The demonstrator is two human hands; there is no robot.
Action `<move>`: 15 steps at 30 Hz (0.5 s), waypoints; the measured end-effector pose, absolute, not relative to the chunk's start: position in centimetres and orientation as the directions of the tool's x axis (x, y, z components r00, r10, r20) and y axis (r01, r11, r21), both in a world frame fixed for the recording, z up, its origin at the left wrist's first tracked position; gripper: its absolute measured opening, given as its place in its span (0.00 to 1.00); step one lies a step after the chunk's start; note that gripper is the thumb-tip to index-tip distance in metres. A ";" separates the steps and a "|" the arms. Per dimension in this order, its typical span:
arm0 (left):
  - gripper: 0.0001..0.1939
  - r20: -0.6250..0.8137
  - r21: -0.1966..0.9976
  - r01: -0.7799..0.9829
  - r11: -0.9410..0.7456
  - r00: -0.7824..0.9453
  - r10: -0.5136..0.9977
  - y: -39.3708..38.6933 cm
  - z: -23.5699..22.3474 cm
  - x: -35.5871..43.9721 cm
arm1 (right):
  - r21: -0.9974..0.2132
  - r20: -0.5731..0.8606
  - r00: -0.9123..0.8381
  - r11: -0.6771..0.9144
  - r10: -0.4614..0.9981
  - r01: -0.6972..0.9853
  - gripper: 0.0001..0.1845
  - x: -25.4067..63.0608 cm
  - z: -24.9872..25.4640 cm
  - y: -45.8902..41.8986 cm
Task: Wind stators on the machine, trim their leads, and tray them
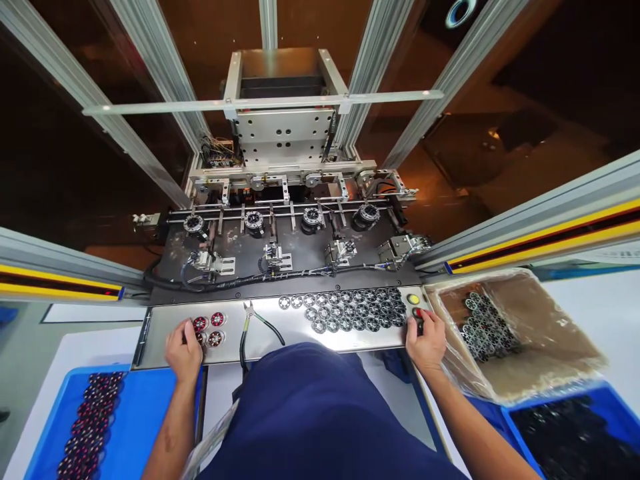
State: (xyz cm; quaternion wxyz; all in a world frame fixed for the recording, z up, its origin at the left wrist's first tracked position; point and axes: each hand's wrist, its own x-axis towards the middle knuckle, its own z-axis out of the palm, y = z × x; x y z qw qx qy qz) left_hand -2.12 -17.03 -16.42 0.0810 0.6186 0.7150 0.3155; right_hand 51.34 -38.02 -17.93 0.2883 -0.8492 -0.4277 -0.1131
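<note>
From my remote post I see my left hand half curled at the left end of the metal ledge, right beside the red-marked discs. Its thumb and forefinger come together near a dark spot, but I cannot tell whether they grasp anything. My right hand is bent around the red button at the ledge's right end; I can't tell if it presses or merely rests there. The yellow button sits just beyond it.

Between my hands, cutters lie with their handles spread toward me, and rows of dark spoked discs fill the right half of the smooth, shiny ledge. Behind it, a dark machine bed carries four round fixtures beneath a metal press block.

A blue tray of similar red-marked pieces stands at lower left; on the right are a plastic-lined box of silvery spoked parts and a blue bin of black pieces. Aluminium posts and yellow-edged bars frame the station, with brown, reflective panels behind.

My left fingers partly cover one red-marked disc. The navy clothing hides the space below the ledge's middle, the frame cuts off the tray and bin, and the black pieces blur together.
</note>
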 end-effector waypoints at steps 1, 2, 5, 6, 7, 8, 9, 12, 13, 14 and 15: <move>0.20 0.275 0.549 0.835 0.034 -0.219 0.936 -17.0 -16.4 -2.1 | -0.394 0.436 0.610 -0.469 0.662 0.791 0.22 51.3 -17.9 -38.0; 0.20 0.274 0.547 0.836 0.033 -0.217 0.937 -17.0 -16.4 -2.2 | -0.394 0.433 0.611 -0.470 0.663 0.790 0.22 51.3 -18.0 -38.1; 0.21 0.274 0.543 0.839 0.031 -0.212 0.938 -17.0 -16.5 -2.3 | -0.392 0.428 0.613 -0.474 0.664 0.788 0.23 51.4 -18.0 -38.1; 0.21 0.275 0.543 0.839 0.030 -0.211 0.938 -17.0 -16.6 -2.3 | -0.392 0.428 0.613 -0.475 0.664 0.788 0.23 51.4 -18.1 -38.1; 0.22 0.276 0.542 0.840 0.030 -0.211 0.938 -17.0 -16.6 -2.3 | -0.392 0.429 0.613 -0.475 0.664 0.788 0.23 51.4 -18.1 -38.1; 0.22 0.277 0.542 0.840 0.030 -0.212 0.937 -17.0 -16.6 -2.4 | -0.392 0.429 0.613 -0.475 0.663 0.788 0.22 51.5 -18.2 -38.1; 0.22 0.278 0.542 0.840 0.030 -0.213 0.937 -17.0 -16.7 -2.4 | -0.391 0.430 0.613 -0.475 0.662 0.788 0.22 51.5 -18.3 -38.1; 0.22 0.284 0.543 0.839 0.030 -0.218 0.934 -16.9 -16.8 -2.4 | -0.389 0.434 0.613 -0.477 0.660 0.788 0.21 51.6 -18.4 -38.1; 0.22 0.287 0.544 0.838 0.030 -0.220 0.933 -16.9 -16.9 -2.4 | -0.388 0.435 0.613 -0.477 0.660 0.789 0.21 51.6 -18.5 -38.1; 0.22 0.289 0.545 0.838 0.029 -0.220 0.932 -16.9 -16.9 -2.4 | -0.386 0.435 0.612 -0.477 0.660 0.790 0.21 51.6 -18.5 -38.1; 0.22 0.291 0.545 0.838 0.028 -0.220 0.931 -16.9 -16.9 -2.4 | -0.384 0.436 0.611 -0.477 0.661 0.791 0.21 51.6 -18.5 -38.1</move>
